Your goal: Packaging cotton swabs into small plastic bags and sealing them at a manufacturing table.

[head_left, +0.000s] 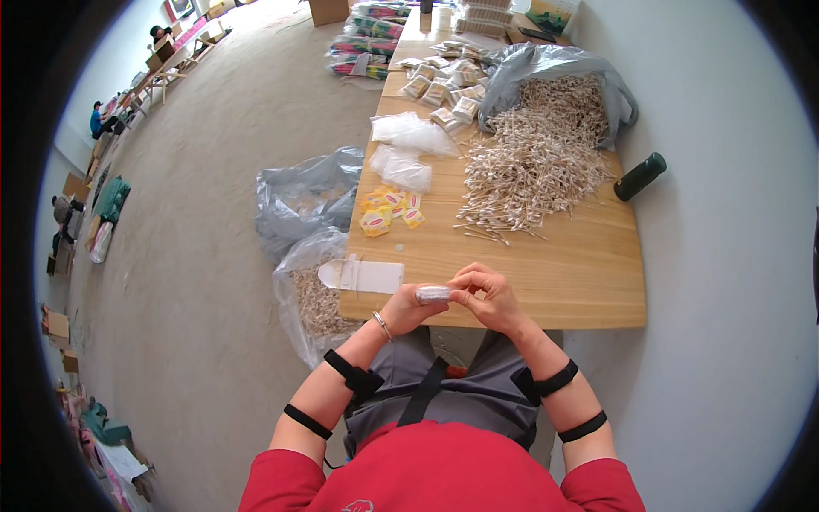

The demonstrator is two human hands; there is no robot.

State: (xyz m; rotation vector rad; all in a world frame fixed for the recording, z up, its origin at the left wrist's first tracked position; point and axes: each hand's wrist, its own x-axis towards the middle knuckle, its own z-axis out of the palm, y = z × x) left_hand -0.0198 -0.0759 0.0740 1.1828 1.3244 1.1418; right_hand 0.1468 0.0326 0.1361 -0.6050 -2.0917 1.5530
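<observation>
Over the table's front edge, my left hand (406, 309) is closed round a small clear packet of cotton swabs (433, 294), with the white tips turned up. The thumb and fingers of my right hand (490, 297) pinch the packet's right end. To the left of my hands lies a white card strip (375, 277) with a rounded end. Yellow and white paper labels (391, 210) are scattered beyond it. A large heap of loose cotton swabs (537, 162) spills across the table from a grey plastic bag (621, 107).
Clear plastic bags (401, 168) and filled swab packets (452, 84) lie farther back on the wooden table (563, 277). A dark green bottle (640, 177) stands by the right wall. Left of the table, open sacks (314, 311) sit on the floor; other people work at the far left.
</observation>
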